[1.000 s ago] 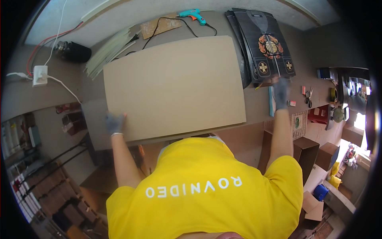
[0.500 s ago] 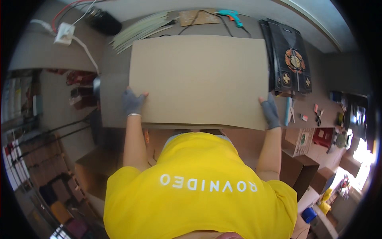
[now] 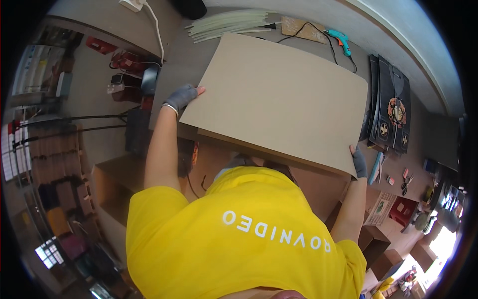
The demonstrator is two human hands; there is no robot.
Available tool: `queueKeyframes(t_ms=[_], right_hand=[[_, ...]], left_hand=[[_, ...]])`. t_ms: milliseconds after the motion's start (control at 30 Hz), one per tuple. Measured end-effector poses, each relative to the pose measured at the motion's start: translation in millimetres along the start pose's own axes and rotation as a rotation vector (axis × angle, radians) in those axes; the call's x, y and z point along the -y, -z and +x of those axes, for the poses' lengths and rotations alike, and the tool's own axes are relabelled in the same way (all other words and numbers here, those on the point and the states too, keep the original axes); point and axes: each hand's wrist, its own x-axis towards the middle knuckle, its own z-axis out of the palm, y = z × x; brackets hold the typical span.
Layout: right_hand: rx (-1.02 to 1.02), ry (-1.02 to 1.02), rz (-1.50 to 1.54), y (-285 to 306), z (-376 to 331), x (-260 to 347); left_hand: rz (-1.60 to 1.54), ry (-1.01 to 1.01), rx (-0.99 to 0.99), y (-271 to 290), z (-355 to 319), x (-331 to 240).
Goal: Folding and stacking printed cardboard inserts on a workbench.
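Observation:
A large tan cardboard sheet (image 3: 284, 104) lies tilted across the view, its right end nearer to me than its left. My left hand (image 3: 181, 97), in a grey fingerless glove, grips its left edge with the thumb on top. At the near right corner my right hand (image 3: 359, 162), gloved alike, holds the edge, thumb over the top and fingers mostly hidden beneath. Below the sheet's near edge shows another cardboard layer (image 3: 239, 146); whether it is joined to the sheet I cannot tell.
Beyond the sheet on the grey table (image 3: 172, 62) lie pale glue sticks (image 3: 229, 25), a tan board (image 3: 302, 30) and a teal glue gun (image 3: 340, 42) with a black cord. Black printed pieces (image 3: 393, 107) and scissors (image 3: 407, 183) are at right. Open cardboard boxes (image 3: 112, 184) stand below.
The sheet has turned clockwise in view, its left end farther and its right end nearer. Both hands moved with it, keeping their grip. The whole view has also shifted and turned.

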Motion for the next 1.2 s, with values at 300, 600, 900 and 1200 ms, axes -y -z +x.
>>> queueKeyframes(t_ms=[300,600,900,1200], right_hand=[[-0.076,0.099,-0.228,-17,-7,1],[-0.186,0.088,-0.244,-38,-34,32],[0.021,0.156,0.057,-53,-45,93],[-0.116,0.647,-0.019,-172,-2,90]], left_hand=[[-0.283,-0.403,-0.098,-28,-18,-22],[0.612,-0.381,0.009,-90,-84,-150],[0.859,-1.004,-0.401,-166,54,-101],[1.022,-0.914,-0.410,-179,50,-101]])
